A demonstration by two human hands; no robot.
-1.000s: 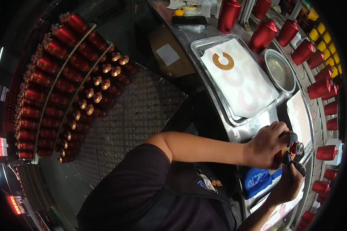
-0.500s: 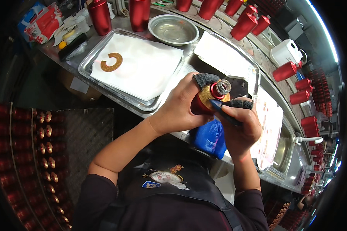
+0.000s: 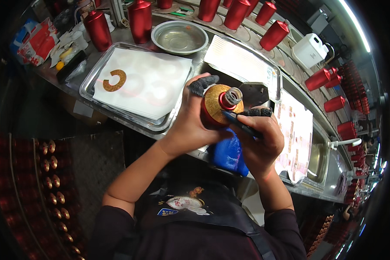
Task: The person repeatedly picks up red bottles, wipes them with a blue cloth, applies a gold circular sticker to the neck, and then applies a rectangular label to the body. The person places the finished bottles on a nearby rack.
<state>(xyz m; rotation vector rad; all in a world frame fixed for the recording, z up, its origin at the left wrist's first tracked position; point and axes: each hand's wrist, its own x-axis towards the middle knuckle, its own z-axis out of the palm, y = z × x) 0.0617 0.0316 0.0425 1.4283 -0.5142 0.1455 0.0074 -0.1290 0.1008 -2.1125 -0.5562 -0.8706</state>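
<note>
My left hand (image 3: 185, 125) is wrapped round a glossy red bottle (image 3: 206, 119), its open clear-glass neck tilted up to the right. A gold speckled band (image 3: 214, 100) covers the bottle's shoulder around the red collar. In my right hand (image 3: 264, 145) is a dark pen-like tool (image 3: 246, 127), its bluish tip against the gold band near the collar. Black knitted covers sleeve a finger of each hand. To the left, a gold C-shaped decal (image 3: 112, 87) lies on white sheets in a metal tray (image 3: 86, 89).
Behind the tray stand a metal bowl (image 3: 161, 49) of liquid and red bottles (image 3: 97, 31). More bottles line a curved track (image 3: 286, 56) at the back. A blue cloth-like bundle (image 3: 229, 154) sits below my hands. A sink (image 3: 318, 167) with a white tap (image 3: 344, 143) is at right.
The bottle has tipped so more of its gold shoulder shows. Both hands appear slightly further left, and the whole scene has shifted left with the view.
</note>
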